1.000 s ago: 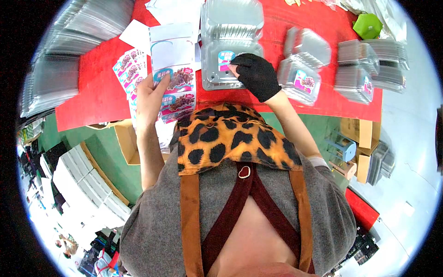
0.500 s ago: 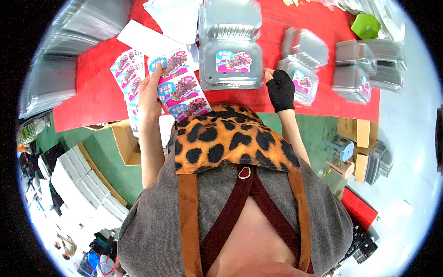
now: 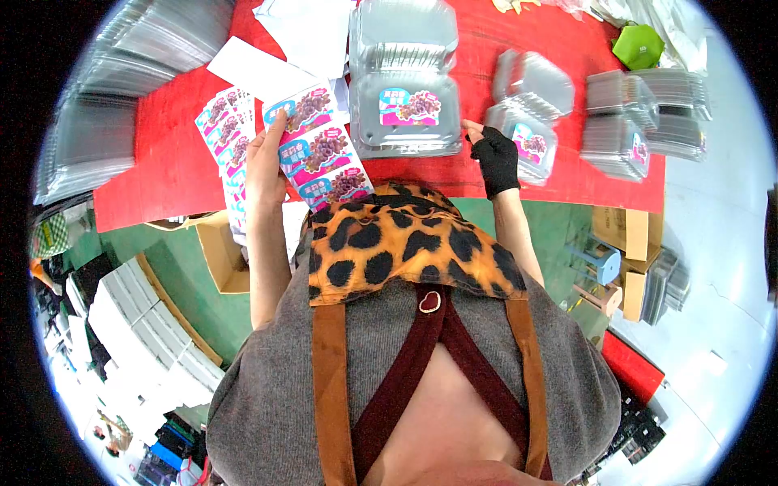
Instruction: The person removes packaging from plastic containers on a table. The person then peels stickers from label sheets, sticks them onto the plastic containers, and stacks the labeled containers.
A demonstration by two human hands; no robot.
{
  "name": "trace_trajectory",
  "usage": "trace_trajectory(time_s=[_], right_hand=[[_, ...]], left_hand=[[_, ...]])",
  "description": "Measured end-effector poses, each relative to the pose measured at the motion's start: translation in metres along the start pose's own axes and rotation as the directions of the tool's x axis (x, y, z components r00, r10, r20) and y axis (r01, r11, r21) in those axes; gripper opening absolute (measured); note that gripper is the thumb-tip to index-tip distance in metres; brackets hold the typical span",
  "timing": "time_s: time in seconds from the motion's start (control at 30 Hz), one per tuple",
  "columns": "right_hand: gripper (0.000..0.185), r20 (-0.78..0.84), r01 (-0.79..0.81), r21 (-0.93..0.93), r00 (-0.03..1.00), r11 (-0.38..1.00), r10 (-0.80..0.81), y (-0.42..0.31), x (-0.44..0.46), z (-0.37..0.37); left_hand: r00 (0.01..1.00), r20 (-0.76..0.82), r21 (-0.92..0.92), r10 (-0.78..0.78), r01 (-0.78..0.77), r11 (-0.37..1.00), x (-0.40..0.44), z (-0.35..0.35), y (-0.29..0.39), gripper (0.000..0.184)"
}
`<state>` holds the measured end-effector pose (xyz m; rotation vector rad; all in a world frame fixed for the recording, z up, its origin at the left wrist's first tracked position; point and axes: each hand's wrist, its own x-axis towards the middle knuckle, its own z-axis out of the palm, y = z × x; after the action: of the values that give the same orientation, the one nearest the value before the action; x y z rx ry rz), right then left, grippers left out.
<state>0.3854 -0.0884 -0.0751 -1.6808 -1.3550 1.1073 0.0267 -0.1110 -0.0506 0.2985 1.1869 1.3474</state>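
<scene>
My left hand [image 3: 266,166] is closed on a sheet of grape stickers [image 3: 322,150], thumb on top, at the table's front edge. The sheet bears rows of blue, pink and purple labels. To its right stands an open-lidded clear plastic clamshell box [image 3: 405,138], with a grape sticker [image 3: 410,107] on its front half. My right hand [image 3: 494,158], in a black fingerless glove, is at that box's right side. Its fingers are curled, with index finger and thumb close together; whether something tiny is between them cannot be seen.
More grape sticker sheets [image 3: 229,138] lie left of my left hand, with white paper [image 3: 259,69] behind. Labelled clamshell boxes [image 3: 527,138] and further stacks [image 3: 620,125] stand at right. Tall stacks of clear containers [image 3: 93,146] fill the left. A green object [image 3: 638,46] lies at the back right.
Both hands stay almost in place. My right hand has shifted very slightly to the right, and the view has moved a little.
</scene>
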Motion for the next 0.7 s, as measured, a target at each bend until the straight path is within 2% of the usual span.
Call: trace_trajectory(time_s=[0.13,0.17,0.23,0.27,0.37,0.4,0.47,0.5,0.63,0.67,0.7], right_hand=[[0.032,0.089,-0.19,0.189,0.98,0.963,0.176,-0.012,0.007,-0.012],[0.035,0.178,-0.258,0.42,0.964,0.87,0.199,-0.004,0.014,-0.016],[0.042,0.354,-0.391,0.765,0.919,0.512,0.172,0.006,0.028,-0.02],[0.043,0.523,-0.494,0.815,0.852,0.304,-0.019,-0.004,0.025,-0.023],[0.044,0.666,-0.649,0.741,0.743,0.171,-0.068,-0.001,0.037,-0.005],[0.045,0.614,-0.566,0.674,0.786,0.475,0.065,-0.007,0.041,0.005],[0.048,0.436,-0.258,0.538,0.9,0.802,-0.003,-0.022,0.032,0.017],[0.049,0.351,-0.087,0.412,0.934,0.907,-0.07,-0.026,0.028,0.02],[0.053,0.155,0.218,0.368,0.944,0.904,-0.291,-0.02,0.012,0.03],[0.051,0.123,0.26,0.321,0.942,0.911,-0.313,-0.026,0.008,0.03],[0.055,0.167,0.371,0.218,0.897,0.903,-0.409,-0.025,0.007,0.027]], left_hand=[[1.0,0.004,0.017,0.015,-0.015,1.0,-0.002,0.0,0.001,0.024],[1.0,0.015,0.005,0.025,-0.025,1.0,-0.002,-0.001,-0.001,0.023],[0.999,0.014,-0.006,0.051,-0.051,0.999,-0.003,-0.001,-0.002,0.023],[0.998,0.004,-0.004,0.064,-0.064,0.998,-0.006,0.001,-0.002,0.023],[0.994,-0.012,-0.014,0.105,-0.105,0.994,-0.02,0.017,0.006,0.018],[0.992,-0.02,0.01,0.123,-0.122,0.992,-0.022,0.021,0.008,0.019],[0.99,0.004,0.04,0.142,-0.142,0.989,-0.019,0.016,0.008,0.024],[0.988,0.019,0.061,0.155,-0.156,0.986,-0.019,0.015,0.007,0.024],[0.984,0.06,0.137,0.167,-0.174,0.975,-0.02,0.016,0.007,0.025],[0.984,0.076,0.151,0.164,-0.174,0.973,-0.018,0.013,0.005,0.025],[0.983,0.092,0.165,0.161,-0.174,0.971,-0.016,0.011,0.003,0.024]])
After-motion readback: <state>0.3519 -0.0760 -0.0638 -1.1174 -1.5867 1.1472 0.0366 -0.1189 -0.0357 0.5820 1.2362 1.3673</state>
